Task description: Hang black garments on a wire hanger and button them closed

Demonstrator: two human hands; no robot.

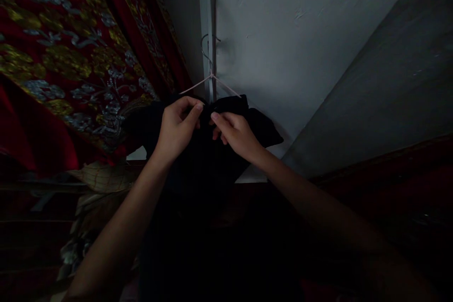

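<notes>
A black garment hangs on a thin wire hanger, whose hook passes around a narrow upright rail against the wall. At the upper front of the garment, my left hand pinches the dark cloth between thumb and fingers. Opposite it, a short gap away, my right hand has its thumb pressed to its fingers on the other edge of the cloth. Both hands are just below the hanger's arms. Dim light hides the garment's lower part and any small fastening between the fingers.
Red fabric with gold and silver floral embroidery hangs close on the left. A pale wall with an upright rail stands ahead. At lower left, several items are stacked in shadow, with a woven-looking piece on top.
</notes>
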